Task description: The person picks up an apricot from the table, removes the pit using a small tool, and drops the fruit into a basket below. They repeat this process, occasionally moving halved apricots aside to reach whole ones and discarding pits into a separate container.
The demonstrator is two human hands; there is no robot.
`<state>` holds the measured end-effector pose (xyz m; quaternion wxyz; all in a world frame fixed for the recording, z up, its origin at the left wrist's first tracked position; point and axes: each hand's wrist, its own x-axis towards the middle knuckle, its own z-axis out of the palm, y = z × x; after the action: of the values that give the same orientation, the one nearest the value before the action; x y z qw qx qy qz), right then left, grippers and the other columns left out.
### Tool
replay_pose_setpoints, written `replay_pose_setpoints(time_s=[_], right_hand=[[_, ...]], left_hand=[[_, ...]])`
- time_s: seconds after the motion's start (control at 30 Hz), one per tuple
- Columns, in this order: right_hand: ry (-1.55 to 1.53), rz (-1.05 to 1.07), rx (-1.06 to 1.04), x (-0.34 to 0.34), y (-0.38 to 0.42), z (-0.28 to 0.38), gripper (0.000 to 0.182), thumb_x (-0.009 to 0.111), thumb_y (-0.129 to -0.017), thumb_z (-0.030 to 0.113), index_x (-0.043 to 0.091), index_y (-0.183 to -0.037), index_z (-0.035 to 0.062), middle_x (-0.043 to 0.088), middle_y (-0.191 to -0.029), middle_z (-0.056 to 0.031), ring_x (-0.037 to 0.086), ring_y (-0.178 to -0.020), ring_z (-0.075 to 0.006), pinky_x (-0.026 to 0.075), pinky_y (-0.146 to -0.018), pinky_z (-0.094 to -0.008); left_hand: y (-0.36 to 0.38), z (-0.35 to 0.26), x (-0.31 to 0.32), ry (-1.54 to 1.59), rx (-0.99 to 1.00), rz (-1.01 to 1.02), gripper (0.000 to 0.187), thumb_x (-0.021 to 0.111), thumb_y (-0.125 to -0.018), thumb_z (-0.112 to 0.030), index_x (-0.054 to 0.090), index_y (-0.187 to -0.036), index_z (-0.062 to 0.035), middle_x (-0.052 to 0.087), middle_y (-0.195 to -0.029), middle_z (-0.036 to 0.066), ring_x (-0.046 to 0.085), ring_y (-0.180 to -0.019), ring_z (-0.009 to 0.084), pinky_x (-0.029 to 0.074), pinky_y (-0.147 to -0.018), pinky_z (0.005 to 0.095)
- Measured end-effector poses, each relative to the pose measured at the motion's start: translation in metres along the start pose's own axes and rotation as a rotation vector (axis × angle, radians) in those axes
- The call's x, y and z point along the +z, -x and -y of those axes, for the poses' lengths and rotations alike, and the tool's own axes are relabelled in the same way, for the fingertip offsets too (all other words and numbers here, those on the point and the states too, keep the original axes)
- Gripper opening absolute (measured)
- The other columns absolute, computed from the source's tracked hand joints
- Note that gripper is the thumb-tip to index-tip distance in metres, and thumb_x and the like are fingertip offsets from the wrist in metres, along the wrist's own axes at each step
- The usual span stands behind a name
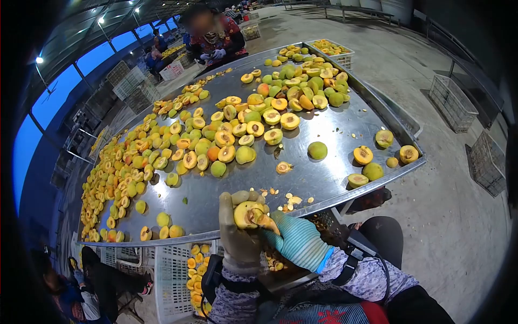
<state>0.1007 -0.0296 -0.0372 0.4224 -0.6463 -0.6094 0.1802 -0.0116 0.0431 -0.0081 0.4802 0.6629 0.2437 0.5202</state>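
The left hand [239, 237] curls closed around a halved peach [245, 214] at the table [324, 186] near edge. The right hand [294, 240] pinches a small tool [260, 217] into its pit

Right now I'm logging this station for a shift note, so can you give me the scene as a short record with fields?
Setting: large hall, concrete floor, metal sorting table
Left hand: gloved left hand, grip closed around a halved fruit
Right hand: right hand in a teal glove, at the fruit's cut face with a small tool
On the table: whole and halved yellow-green fruit, loose pits near the front edge
Below the table: white crate holding fruit halves
Others: a co-worker at the far side, another person low on the left
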Motion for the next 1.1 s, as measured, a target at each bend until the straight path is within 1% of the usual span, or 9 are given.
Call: replay_pose_setpoints(time_s=[0.07, 0.23, 0.53, 0.63, 0.8, 0.93, 1.0, 1.07, 1.1], right_hand=[[-0.002, 0.068, 0.055, -0.006, 0.000, 0.005, 0.038, 0.062, -0.094, 0.039, 0.059, -0.113, 0.0069, 0.068, -0.082, -0.0180, 0.068, -0.076, -0.0384, 0.054, -0.065, -0.0463], [0.004, 0.140, 0.126, -0.004, 0.000, 0.003, 0.042, 0.061, -0.095, 0.041, 0.058, -0.117, 0.0063, 0.068, -0.084, -0.0198, 0.068, -0.078, -0.0383, 0.054, -0.067, -0.0469], [0.071, 0.177, 0.104, 0.008, 0.002, -0.001, 0.041, 0.061, -0.094, 0.041, 0.060, -0.106, 0.0018, 0.066, -0.079, -0.0214, 0.067, -0.074, -0.0402, 0.054, -0.066, -0.0480], [-0.087, 0.191, 0.088, 0.018, 0.005, -0.008, 0.045, 0.060, -0.094, 0.042, 0.057, -0.112, 0.0009, 0.065, -0.077, -0.0245, 0.066, -0.076, -0.0431, 0.054, -0.069, -0.0502], [-0.173, 0.315, 0.180, 0.012, 0.006, 0.003, 0.046, 0.057, -0.095, 0.043, 0.059, -0.111, -0.0008, 0.067, -0.088, -0.0270, 0.066, -0.087, -0.0446, 0.054, -0.075, -0.0496], [-0.372, 0.220, 0.095, 0.032, 0.012, -0.009, 0.040, 0.059, -0.097, 0.038, 0.062, -0.104, -0.0018, 0.067, -0.086, -0.0252, 0.066, -0.084, -0.0436, 0.053, -0.069, -0.0460], [-0.536, 0.330, 0.197, 0.028, 0.009, -0.007, 0.039, 0.057, -0.098, 0.037, 0.063, -0.107, -0.0006, 0.067, -0.088, -0.0248, 0.066, -0.087, -0.0433, 0.054, -0.070, -0.0451], [-0.455, 0.330, 0.194, 0.022, 0.010, -0.001, 0.038, 0.054, -0.099, 0.037, 0.063, -0.107, 0.0004, 0.067, -0.090, -0.0248, 0.066, -0.087, -0.0440, 0.053, -0.073, -0.0468], [-0.375, 0.329, 0.191, 0.019, 0.010, 0.000, 0.039, 0.051, -0.100, 0.037, 0.064, -0.106, 0.0014, 0.068, -0.091, -0.0248, 0.066, -0.087, -0.0446, 0.053, -0.076, -0.0485]], left_hand=[[-0.003, -0.011, 0.007, 0.589, -0.461, -0.249, 0.040, 0.049, -0.102, -0.041, 0.055, -0.108, -0.0020, 0.061, -0.102, 0.014, 0.064, -0.094, 0.0263, 0.057, -0.082, 0.0390], [0.000, -0.015, 0.015, 0.543, -0.422, -0.249, 0.041, 0.050, -0.100, -0.046, 0.055, -0.097, -0.0045, 0.060, -0.093, 0.012, 0.063, -0.090, 0.0259, 0.055, -0.083, 0.0408], [0.009, -0.004, 0.016, 0.380, -0.278, -0.280, 0.043, 0.047, -0.102, -0.045, 0.054, -0.091, -0.0036, 0.059, -0.087, 0.012, 0.063, -0.084, 0.0261, 0.055, -0.081, 0.0415], [0.010, -0.002, 0.011, 0.374, -0.253, -0.265, 0.043, 0.046, -0.102, -0.044, 0.053, -0.090, -0.0040, 0.059, -0.085, 0.012, 0.062, -0.081, 0.0266, 0.054, -0.078, 0.0404], [0.011, 0.003, 0.004, 0.471, -0.272, -0.242, 0.045, 0.044, -0.103, -0.045, 0.052, -0.085, -0.0045, 0.059, -0.081, 0.013, 0.061, -0.074, 0.0270, 0.052, -0.073, 0.0389], [0.008, -0.002, 0.006, 0.307, -0.304, -0.238, 0.054, 0.038, -0.104, -0.048, 0.057, -0.083, -0.0023, 0.062, -0.078, 0.014, 0.062, -0.071, 0.0268, 0.052, -0.071, 0.0381], [0.009, -0.001, 0.009, 0.237, -0.337, -0.243, 0.057, 0.036, -0.104, -0.049, 0.058, -0.083, -0.0016, 0.063, -0.076, 0.015, 0.063, -0.069, 0.0267, 0.052, -0.070, 0.0374], [0.010, 0.009, 0.011, 0.078, -0.115, -0.233, 0.061, 0.034, -0.105, -0.050, 0.060, -0.083, 0.0004, 0.064, -0.075, 0.016, 0.064, -0.067, 0.0247, 0.051, -0.067, 0.0346], [0.008, 0.006, 0.007, 0.079, -0.116, -0.235, 0.061, 0.034, -0.105, -0.050, 0.060, -0.083, 0.0004, 0.064, -0.075, 0.016, 0.064, -0.067, 0.0247, 0.051, -0.067, 0.0346]])
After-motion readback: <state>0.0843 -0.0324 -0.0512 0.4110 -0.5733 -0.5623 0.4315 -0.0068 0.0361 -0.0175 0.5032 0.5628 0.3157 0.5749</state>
